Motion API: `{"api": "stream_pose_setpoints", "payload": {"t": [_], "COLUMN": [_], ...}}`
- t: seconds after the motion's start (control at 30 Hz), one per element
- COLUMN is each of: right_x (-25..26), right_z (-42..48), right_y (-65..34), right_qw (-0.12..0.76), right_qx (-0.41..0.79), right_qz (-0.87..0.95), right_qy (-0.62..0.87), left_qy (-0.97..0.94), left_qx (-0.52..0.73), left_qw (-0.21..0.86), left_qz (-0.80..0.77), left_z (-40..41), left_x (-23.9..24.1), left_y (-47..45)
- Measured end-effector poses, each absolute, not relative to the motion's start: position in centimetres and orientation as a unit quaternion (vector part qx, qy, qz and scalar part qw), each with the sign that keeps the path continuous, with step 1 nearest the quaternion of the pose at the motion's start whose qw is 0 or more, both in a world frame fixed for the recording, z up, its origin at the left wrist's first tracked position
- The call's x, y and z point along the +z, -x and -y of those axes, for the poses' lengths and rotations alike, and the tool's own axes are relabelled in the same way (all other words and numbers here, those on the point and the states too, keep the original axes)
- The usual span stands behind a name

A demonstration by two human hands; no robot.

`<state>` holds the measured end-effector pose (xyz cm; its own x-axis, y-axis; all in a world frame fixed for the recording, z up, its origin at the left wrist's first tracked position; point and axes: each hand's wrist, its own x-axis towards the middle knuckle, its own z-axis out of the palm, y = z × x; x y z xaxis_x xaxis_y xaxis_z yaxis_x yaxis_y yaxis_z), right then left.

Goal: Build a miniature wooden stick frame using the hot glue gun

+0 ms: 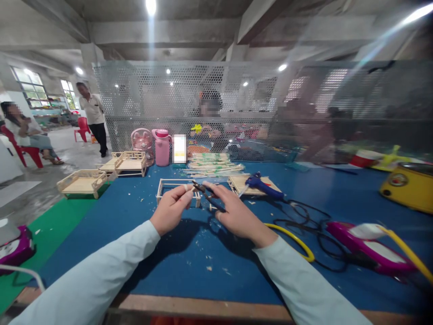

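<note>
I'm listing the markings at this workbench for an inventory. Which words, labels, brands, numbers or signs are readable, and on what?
None can be read.
Lit phone screen: too washed out and blurred to read.
Round emblem on the yellow pot: too blurred to read.
Pink flask: no lettering can be made out.
Pliers in the right hand: no lettering can be made out.

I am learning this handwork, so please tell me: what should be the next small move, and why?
Probably squeeze the pliers in the right hand: their tip seems to be at the small pale piece pinched in the left hand, though contact is unclear.
</note>
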<state>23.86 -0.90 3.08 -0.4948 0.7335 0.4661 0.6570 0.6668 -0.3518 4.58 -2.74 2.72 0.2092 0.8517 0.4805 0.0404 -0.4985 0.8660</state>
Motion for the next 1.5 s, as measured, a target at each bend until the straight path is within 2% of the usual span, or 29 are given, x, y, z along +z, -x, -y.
{"api": "stream_pose_setpoints", "payload": {"t": [0.53, 1.5], "right_x": [3.41, 3.67], "right_z": [1.03, 1.07], "right_y": [-23.82, -24.01], "right_qw": [0.328, 0.32], "right_qx": [0.1, 0.106], "right_qz": [0.855, 0.857], "right_qy": [0.389, 0.389], "left_qy": [-0.686, -0.701], "left_qx": [0.536, 0.533], "left_qw": [0.369, 0.338], "left_qz": [-0.326, -0.332], "left_z": [2.71, 2.95], "left_x": [2.45, 2.4], "left_y": [-4.51, -4.65]}}
